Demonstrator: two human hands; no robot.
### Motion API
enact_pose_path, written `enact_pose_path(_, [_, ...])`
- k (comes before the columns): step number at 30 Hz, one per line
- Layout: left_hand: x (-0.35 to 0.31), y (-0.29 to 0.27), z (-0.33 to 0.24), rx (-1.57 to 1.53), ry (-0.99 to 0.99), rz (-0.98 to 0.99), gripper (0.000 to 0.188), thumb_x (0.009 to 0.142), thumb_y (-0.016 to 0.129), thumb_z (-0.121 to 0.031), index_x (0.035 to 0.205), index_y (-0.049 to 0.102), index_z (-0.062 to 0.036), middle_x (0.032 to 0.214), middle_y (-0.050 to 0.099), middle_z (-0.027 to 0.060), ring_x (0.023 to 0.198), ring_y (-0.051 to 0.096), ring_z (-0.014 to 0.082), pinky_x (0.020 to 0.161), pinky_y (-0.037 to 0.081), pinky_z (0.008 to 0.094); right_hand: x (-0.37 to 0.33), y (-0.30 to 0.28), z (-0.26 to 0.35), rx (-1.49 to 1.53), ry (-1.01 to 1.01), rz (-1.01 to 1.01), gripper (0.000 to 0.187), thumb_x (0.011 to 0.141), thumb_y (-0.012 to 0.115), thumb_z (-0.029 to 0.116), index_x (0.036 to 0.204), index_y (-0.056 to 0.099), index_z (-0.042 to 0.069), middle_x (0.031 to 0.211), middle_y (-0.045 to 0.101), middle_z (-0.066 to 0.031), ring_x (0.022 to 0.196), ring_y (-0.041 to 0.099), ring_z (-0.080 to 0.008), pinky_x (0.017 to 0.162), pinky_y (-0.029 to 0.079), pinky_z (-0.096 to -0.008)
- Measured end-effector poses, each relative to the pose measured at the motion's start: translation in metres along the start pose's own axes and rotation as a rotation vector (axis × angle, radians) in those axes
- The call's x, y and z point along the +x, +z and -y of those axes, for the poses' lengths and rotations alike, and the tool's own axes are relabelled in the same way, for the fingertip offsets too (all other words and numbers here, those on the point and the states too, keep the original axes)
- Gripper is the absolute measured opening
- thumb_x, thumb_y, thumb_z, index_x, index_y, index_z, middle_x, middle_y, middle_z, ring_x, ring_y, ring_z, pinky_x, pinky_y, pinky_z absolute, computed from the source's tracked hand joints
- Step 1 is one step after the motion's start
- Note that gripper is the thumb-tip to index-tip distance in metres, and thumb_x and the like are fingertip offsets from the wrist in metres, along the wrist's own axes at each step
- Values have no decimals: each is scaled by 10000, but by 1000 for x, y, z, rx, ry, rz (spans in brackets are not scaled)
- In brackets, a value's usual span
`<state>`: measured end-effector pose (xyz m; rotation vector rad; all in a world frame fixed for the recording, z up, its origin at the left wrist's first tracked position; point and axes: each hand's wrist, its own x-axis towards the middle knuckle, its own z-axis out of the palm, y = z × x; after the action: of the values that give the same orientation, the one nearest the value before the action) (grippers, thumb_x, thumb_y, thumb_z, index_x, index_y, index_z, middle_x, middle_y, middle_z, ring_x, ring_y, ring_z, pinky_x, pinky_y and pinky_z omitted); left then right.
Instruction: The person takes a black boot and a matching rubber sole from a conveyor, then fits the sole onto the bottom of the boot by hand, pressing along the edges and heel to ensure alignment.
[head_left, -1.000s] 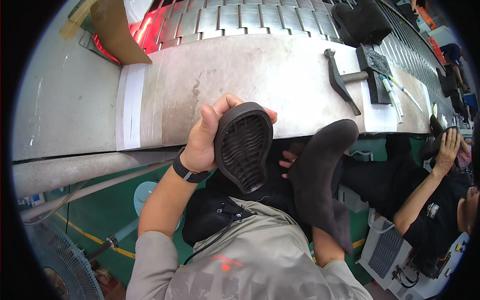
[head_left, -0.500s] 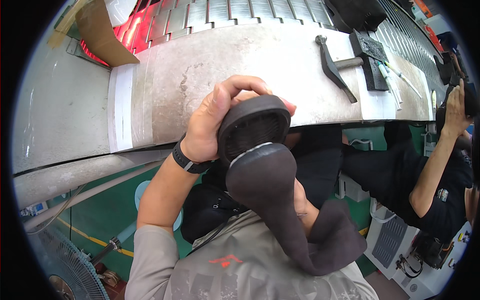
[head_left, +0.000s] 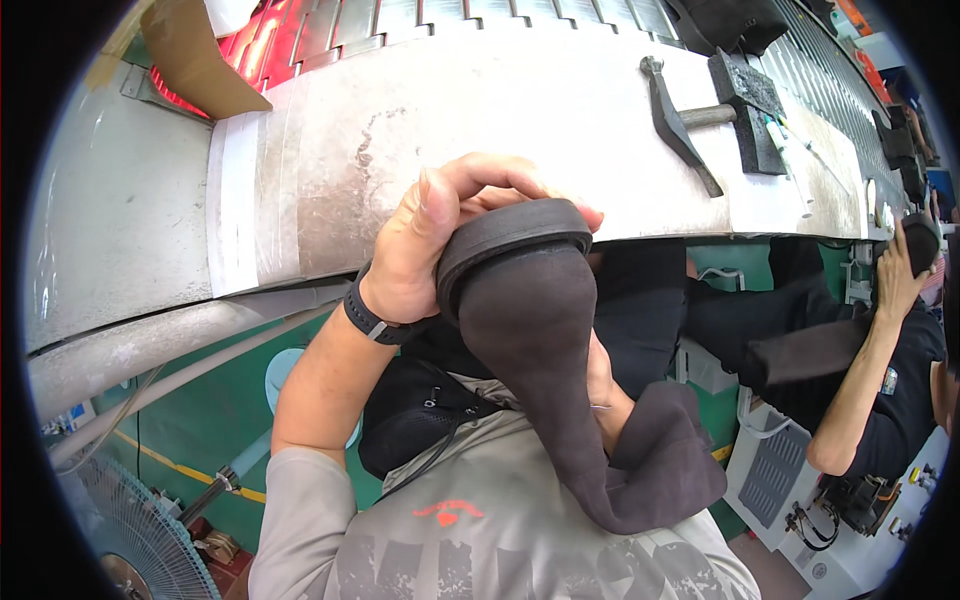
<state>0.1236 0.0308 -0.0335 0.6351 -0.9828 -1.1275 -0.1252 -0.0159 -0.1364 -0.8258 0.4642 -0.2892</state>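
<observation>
Left hand (head_left: 425, 235) is gripping the black sole (head_left: 520, 228), thumb on the near left side, fingers curling over the far edge. Sole is sitting just right of the palm, touching it. Dark boot upper (head_left: 530, 330) is resting with its toe end inside the sole's rim, on the person's side of the left fingers. Right hand (head_left: 600, 375) is showing only partly, against the upper's right side; its fingers are hidden, so can't tell if it's pinching or spread. Shaft is folding across the right forearm. Beyond the hands, a worktable (head_left: 480, 110) is holding a hammer (head_left: 680, 130) and a black block (head_left: 755, 110). Far right, a co-worker's hand (head_left: 900, 275) is touching a dark piece.
</observation>
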Motion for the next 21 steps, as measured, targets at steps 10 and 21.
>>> enact_pose_path(10, [-3, 1, 5, -31, 1, -25, 813, 1025, 317, -828, 1302, 620, -127, 1338, 619, 448, 1284, 656, 497, 1033, 581, 571, 3, 3, 3, -9, 18, -26, 605, 1161, 369, 463, 1181, 686, -52, 1037, 779, -114, 929, 714, -158, 853, 557, -308])
enact_pose_path(21, [-1, 4, 6, -45, -8, -63, 843, 1009, 321, -852, 1245, 643, -110, 1302, 661, 411, 1264, 676, 464, 1032, 583, 560, 6, 6, 6, -6, 6, -9, 605, 1160, 360, 456, 1211, 682, -54, 1066, 782, -126, 961, 724, -170, 883, 562, -313])
